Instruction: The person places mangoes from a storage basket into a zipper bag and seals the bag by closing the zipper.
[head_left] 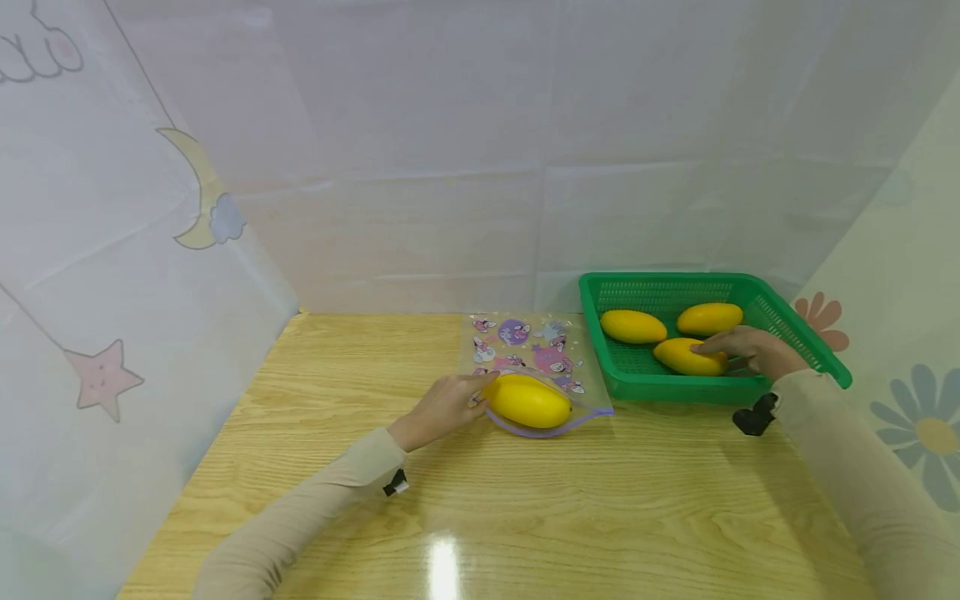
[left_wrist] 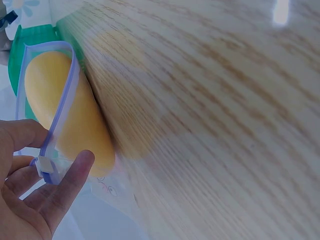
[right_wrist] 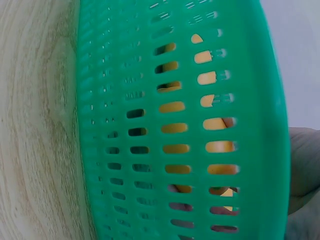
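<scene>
Plastic basket [head_left: 675, 388], plastic-film bag [head_left: 553, 360], smooth fruit [head_left: 531, 402], wood-grain tabletop [head_left: 570, 508]

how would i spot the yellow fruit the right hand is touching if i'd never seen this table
On the wooden table, find the green basket at the right. Inside, look for the front yellow fruit, nearest the person. Unlike the two fruits behind, it has the right hand on it.
</scene>
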